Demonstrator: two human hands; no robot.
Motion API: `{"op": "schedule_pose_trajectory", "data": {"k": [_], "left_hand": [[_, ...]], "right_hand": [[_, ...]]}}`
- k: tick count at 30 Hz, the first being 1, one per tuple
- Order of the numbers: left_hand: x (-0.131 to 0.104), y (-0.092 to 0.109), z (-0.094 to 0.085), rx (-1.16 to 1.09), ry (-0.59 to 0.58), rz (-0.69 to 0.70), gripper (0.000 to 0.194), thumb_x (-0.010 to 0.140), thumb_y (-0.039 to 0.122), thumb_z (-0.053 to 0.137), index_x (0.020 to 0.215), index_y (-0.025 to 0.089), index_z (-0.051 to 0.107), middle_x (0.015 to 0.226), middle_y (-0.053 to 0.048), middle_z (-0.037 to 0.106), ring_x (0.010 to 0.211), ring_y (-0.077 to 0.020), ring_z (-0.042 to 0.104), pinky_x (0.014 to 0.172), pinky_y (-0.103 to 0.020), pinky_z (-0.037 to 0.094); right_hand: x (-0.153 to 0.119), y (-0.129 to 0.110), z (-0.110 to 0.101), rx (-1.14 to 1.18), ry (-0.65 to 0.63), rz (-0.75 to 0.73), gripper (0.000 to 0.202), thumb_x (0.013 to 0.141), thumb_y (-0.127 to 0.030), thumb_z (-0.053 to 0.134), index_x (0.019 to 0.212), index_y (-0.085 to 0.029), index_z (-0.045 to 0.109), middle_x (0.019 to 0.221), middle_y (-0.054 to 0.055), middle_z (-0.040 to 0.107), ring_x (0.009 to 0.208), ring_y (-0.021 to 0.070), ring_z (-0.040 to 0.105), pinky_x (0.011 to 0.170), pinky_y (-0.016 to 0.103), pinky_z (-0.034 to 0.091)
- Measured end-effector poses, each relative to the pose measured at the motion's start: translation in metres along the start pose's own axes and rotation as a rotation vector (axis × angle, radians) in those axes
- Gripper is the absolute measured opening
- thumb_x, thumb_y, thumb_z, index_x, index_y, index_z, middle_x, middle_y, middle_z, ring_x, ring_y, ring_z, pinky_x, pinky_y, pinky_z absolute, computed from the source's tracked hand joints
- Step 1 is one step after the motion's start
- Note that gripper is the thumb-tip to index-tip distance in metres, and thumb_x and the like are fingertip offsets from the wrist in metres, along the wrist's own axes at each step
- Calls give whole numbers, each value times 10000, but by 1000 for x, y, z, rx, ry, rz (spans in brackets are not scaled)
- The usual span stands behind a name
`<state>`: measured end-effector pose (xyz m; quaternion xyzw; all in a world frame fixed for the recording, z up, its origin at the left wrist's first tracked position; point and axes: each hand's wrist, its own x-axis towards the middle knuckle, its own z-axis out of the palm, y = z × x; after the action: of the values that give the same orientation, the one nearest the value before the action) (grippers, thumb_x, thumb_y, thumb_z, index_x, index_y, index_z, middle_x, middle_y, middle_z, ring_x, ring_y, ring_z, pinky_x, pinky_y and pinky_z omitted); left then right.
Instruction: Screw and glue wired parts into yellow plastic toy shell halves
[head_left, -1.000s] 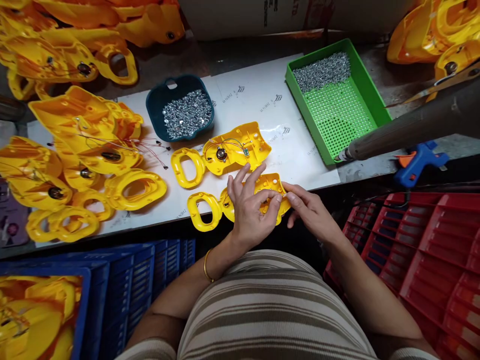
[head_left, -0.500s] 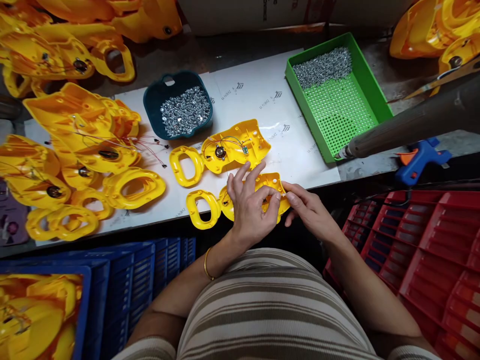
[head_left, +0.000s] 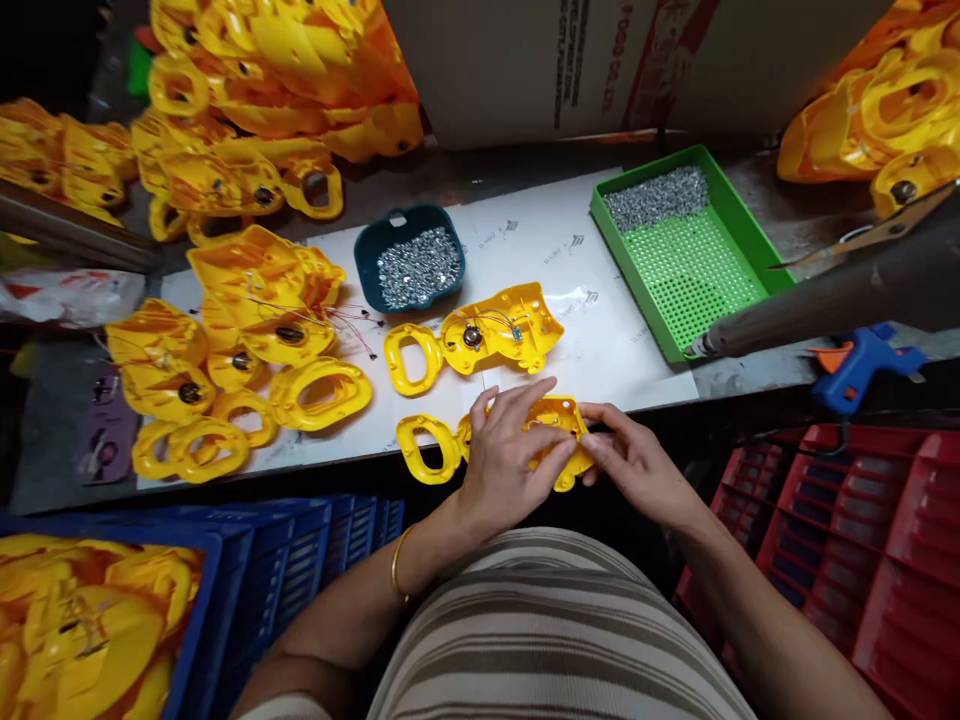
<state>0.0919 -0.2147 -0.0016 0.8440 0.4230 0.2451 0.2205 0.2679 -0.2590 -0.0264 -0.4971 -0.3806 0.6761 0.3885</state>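
A yellow plastic shell half [head_left: 561, 410] with a ring-shaped end lies at the front edge of the table, its hollow side up. My left hand [head_left: 506, 455] is over its middle and hides much of the inside. The left thumb and index finger come close together above the cavity; anything between them is too small to make out. At the shell's right end, my right hand [head_left: 637, 465] grips the edge between thumb and fingers. A second yellow shell half [head_left: 499, 330], with a round metallic part, wires and a small green board inside, lies just behind.
A dark bin of screws [head_left: 367, 262] stands behind the shells. To the right are a green tray [head_left: 626, 270] with small metal parts, a dark tube-like tool [head_left: 810, 300] and a blue glue gun [head_left: 855, 370]. Yellow shells [head_left: 262, 310] pile up left; crates [head_left: 817, 540] stand below.
The view has tilted up and turned left, so the table sits lower and further right. My left thumb and index finger have straightened towards the shell's right end. My right hand keeps its hold there.
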Motion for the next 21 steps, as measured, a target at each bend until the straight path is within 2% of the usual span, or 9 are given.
{"op": "schedule_pose_trajectory", "data": {"k": [2,4,8,12,16,19,21], "left_hand": [[2,-8,-9,-21,-5,99,89,872,308,673,867,222,698,1239,-100,673,1084,-250,633,918,-448,473],[6,-16,-16,-58,-12,172,186,863,357,688,942,191,664,1128,-105,717,1008,-232,665,846,-381,520],[18,-29,-21,-132,-60,328,367,890,415,641,1150,158,601,1060,-102,724,961,-196,675,845,-316,540],[32,-38,-15,-54,-38,453,341,933,429,566,1128,157,632,1023,-83,731,897,-168,664,810,-280,521],[49,-45,-1,116,-32,488,389,953,495,485,1095,178,660,1035,-51,745,816,-163,630,741,-284,485],[58,-49,5,209,-57,445,464,936,562,463,1111,186,670,1103,-61,732,903,-195,606,766,-313,473],[59,-53,2,220,-56,449,521,899,616,500,1162,197,660,1175,-79,704,1004,-222,585,835,-345,466]], "right_hand": [[-2,-2,-1,-52,-46,15,438,903,-490,574,1205,-180,507,1074,89,618,742,118,637,576,221,577],[-3,-4,-2,-108,-66,22,438,914,-499,554,1215,-185,502,1092,94,607,755,122,629,586,233,578],[1,-7,-2,-179,-103,36,449,924,-513,532,1240,-198,481,973,61,615,712,125,615,585,247,566],[8,-14,-5,-177,-118,-23,378,926,-497,539,1164,-205,512,934,35,607,671,105,595,567,224,544],[23,-15,-14,-201,-34,-57,379,898,-507,576,1114,-199,532,845,6,612,584,84,564,559,222,546],[33,-12,-23,-223,-18,-1,469,873,-561,577,1150,-183,550,974,53,650,604,103,599,567,260,575],[34,-14,-28,-284,-6,36,527,865,-579,573,1202,-173,558,1044,85,656,611,120,620,518,265,561]]}}
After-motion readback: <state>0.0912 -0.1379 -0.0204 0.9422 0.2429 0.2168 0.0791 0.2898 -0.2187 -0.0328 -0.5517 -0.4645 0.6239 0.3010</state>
